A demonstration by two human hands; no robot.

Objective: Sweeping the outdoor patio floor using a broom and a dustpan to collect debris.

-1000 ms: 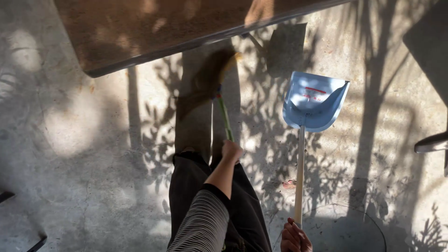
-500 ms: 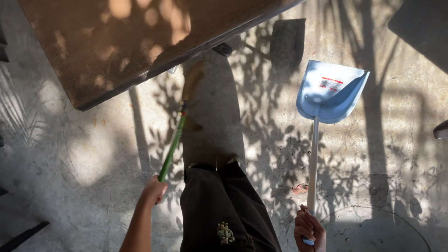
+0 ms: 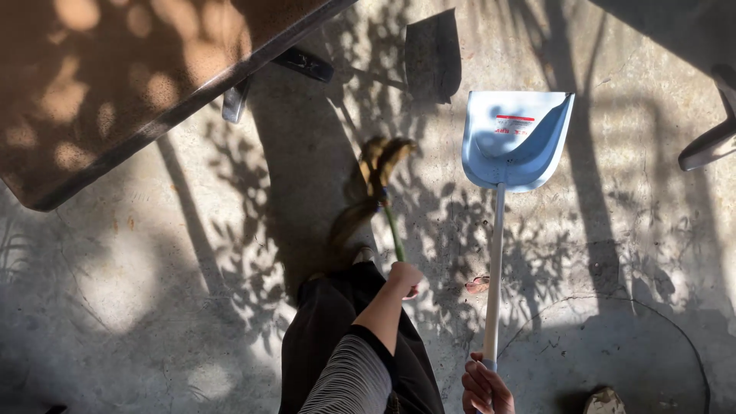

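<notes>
1. The green broom handle [image 3: 394, 234] is held in a closed grip by the left hand [image 3: 404, 277], just above the person's dark trousers [image 3: 337, 337]; a striped sleeve [image 3: 349, 379] covers that arm
2. The pale dustpan handle [image 3: 493, 276] is clasped at its lower end by the right hand [image 3: 484, 387], fingers wrapped round it, near the bottom edge of the view
3. The broom [image 3: 381, 165] is angled up and slightly left from the left hand, and its brown bristles are pressed on the concrete floor [image 3: 153, 261], lying in the person's shadow
4. The blue dustpan [image 3: 515, 138] is set with its open mouth away from the person, just right of the bristles and apart from them; whether it touches the floor cannot be told
5. A brown surface [image 3: 115, 77] is seen at upper left, dappled with sunlight, with a metal leg [image 3: 234, 101] below its edge
6. A small pinkish leaf [image 3: 477, 284] lies on the floor just left of the dustpan handle
7. A shoe tip [image 3: 604, 400] is seen at lower right
</notes>
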